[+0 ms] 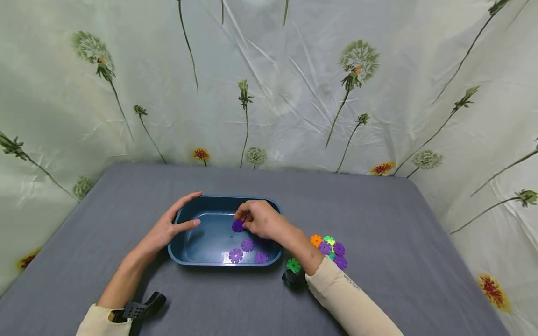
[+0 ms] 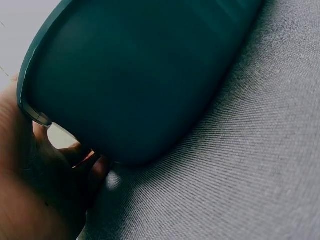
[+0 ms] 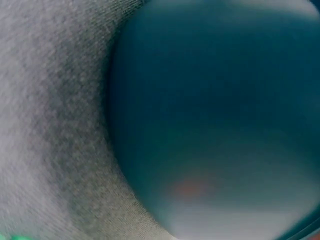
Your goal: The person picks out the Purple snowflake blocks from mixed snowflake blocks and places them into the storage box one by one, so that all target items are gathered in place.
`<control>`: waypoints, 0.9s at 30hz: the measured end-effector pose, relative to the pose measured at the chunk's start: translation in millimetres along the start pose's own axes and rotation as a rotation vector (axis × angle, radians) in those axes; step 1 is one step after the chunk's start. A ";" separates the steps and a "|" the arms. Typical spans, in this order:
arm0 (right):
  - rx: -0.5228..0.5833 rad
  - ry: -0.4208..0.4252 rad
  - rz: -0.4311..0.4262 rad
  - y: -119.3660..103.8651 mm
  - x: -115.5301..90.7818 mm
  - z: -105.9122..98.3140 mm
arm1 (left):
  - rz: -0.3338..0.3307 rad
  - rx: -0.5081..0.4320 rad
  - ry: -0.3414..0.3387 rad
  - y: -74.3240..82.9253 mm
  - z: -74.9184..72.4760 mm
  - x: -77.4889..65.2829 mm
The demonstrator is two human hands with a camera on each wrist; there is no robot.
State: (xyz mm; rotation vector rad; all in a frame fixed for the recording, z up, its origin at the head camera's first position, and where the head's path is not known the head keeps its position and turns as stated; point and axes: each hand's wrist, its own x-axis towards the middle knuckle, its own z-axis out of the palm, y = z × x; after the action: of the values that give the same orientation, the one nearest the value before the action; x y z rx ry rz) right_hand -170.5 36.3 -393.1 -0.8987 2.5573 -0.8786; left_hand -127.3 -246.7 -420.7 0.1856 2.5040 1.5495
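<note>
In the lower middle of the frame, a blue tray (image 1: 206, 238) sits on the desk (image 1: 370, 210). The right hand (image 1: 265, 219) pinches a dark purple disc (image 1: 237, 226) over the tray, while the left hand (image 1: 165, 228) grips the rim at the tray's left end, thumb inside. Three purple discs (image 1: 248, 245) already lie in the tray's lower right. The work seems partway: a mixed pile (image 1: 338, 248), purple pieces included, remains right of the tray, and a green disc (image 1: 293, 265) lies nearby.
</note>
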 end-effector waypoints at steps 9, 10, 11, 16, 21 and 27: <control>0.070 0.020 -0.044 2.6 -6.2 -4.7 | 0.008 -0.017 -0.005 0.1 0.7 2.9; 0.079 0.029 -0.053 2.8 -6.2 -5.3 | 0.006 -0.017 -0.003 0.3 0.5 2.5; 0.090 0.038 -0.062 3.0 -6.1 -5.9 | 0.007 -0.017 0.000 0.0 0.1 2.2; 0.143 0.085 -0.077 5.4 -10.2 -9.5 | 0.013 -0.006 -0.003 -0.3 0.0 1.6; 0.178 0.122 -0.102 9.3 -19.9 -14.1 | 0.023 -0.006 0.002 -0.1 1.3 0.8; 0.223 0.161 -0.123 13.1 -30.5 -17.7 | 0.017 -0.003 -0.010 -1.1 -2.9 -1.8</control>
State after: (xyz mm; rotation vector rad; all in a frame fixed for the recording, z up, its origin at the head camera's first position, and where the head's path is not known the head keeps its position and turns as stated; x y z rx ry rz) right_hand -161.3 72.0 -385.6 -0.9590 2.4896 -1.2915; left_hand -126.3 -250.1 -420.2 0.2144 2.4988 1.5540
